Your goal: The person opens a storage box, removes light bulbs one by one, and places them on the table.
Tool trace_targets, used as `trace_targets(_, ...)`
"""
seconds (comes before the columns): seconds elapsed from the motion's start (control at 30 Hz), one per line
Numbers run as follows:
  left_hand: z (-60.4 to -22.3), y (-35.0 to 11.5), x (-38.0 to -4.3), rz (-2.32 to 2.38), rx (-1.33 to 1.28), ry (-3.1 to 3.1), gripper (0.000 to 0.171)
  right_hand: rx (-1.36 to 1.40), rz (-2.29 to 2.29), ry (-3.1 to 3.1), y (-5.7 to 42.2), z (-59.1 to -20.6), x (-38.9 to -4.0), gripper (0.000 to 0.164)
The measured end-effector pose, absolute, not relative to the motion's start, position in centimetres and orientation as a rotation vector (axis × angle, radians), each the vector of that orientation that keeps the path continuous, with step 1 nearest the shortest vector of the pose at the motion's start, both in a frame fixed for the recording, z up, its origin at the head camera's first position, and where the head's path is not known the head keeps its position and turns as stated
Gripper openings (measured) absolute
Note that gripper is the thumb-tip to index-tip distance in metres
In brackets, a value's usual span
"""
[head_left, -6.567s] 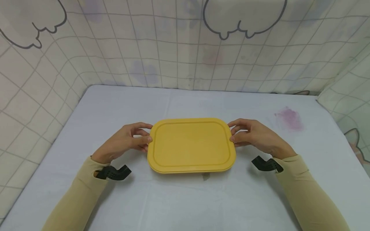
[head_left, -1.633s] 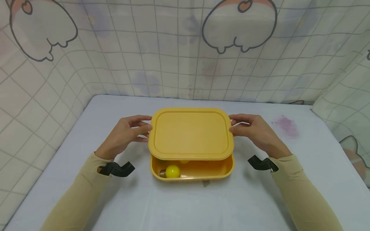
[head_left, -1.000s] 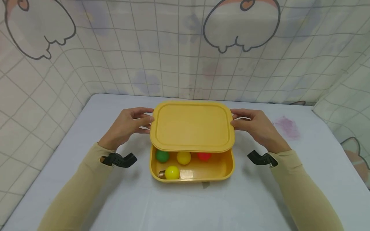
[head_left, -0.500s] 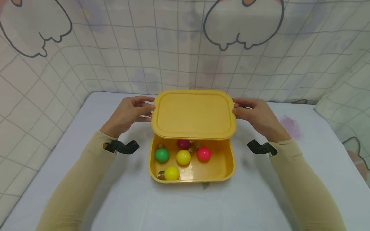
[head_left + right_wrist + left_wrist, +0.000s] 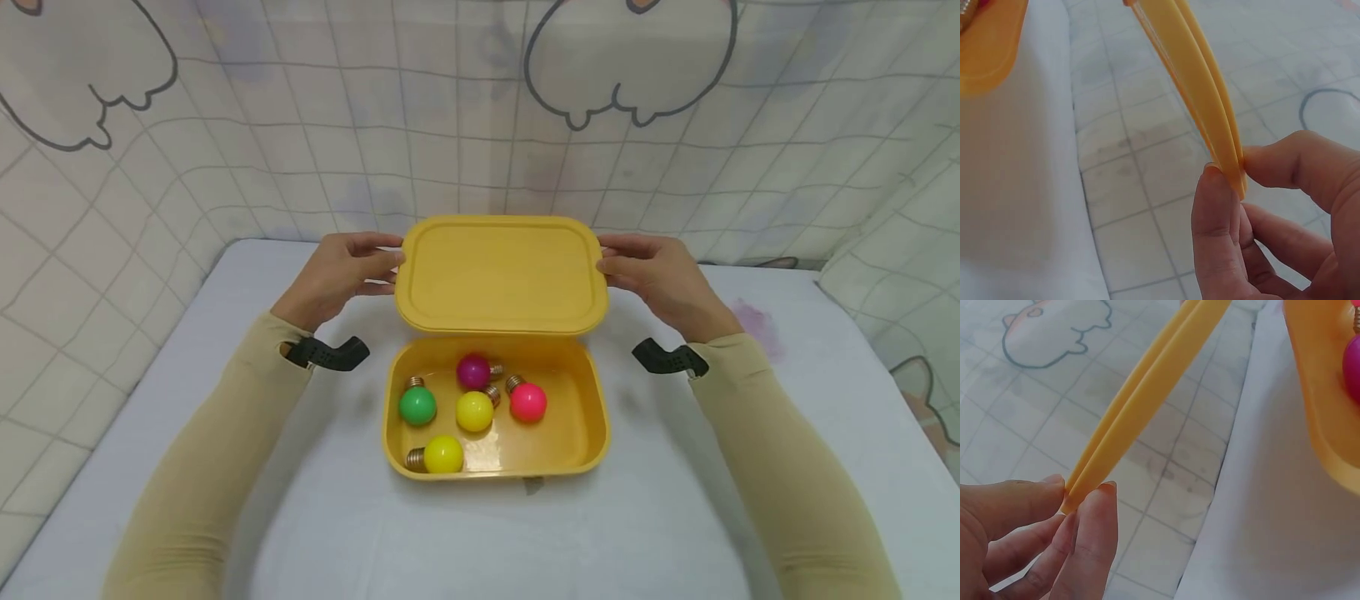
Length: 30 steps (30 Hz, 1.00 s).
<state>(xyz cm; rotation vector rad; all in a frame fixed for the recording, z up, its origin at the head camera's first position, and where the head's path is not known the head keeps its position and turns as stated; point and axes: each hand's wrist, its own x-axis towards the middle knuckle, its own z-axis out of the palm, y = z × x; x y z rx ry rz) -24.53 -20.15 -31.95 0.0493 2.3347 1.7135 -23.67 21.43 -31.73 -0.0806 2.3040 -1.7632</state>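
A yellow rectangular lid with rounded corners is held up just beyond the far rim of a yellow box. My left hand pinches its left end, thumb on one face and fingers on the other, as the left wrist view of the lid shows. At the opposite end my right hand pinches it the same way. Inside the box lie several small colored light bulbs with metal screw bases: a green bulb, a purple bulb, a pink bulb and two yellow bulbs, one nearer the front.
The box stands on a table with a white cloth. Behind and on both sides hangs a grid-patterned curtain with cartoon outlines. A pink stain marks the cloth at right, and a small grey patch shows at the box's front edge.
Both hands have lifted the lid off the box and carried it away toward the curtain. The bulbs, covered at first, have come into sight; the box has stayed in place.
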Motion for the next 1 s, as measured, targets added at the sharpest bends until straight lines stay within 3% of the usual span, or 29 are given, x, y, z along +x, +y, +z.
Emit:
trace_targets(0.43,-32.3,-20.5,-27.0,1.646,0.008,2.332,0.046,0.000,-1.776,2.258,20.4,-33.4,-26.6,0.050)
trace_targets(1.0,-36.2,-20.0,-29.2,1.562,-0.123,2.284,0.049,0.061,-1.769,2.183,20.3,-37.5,-28.4,0.050)
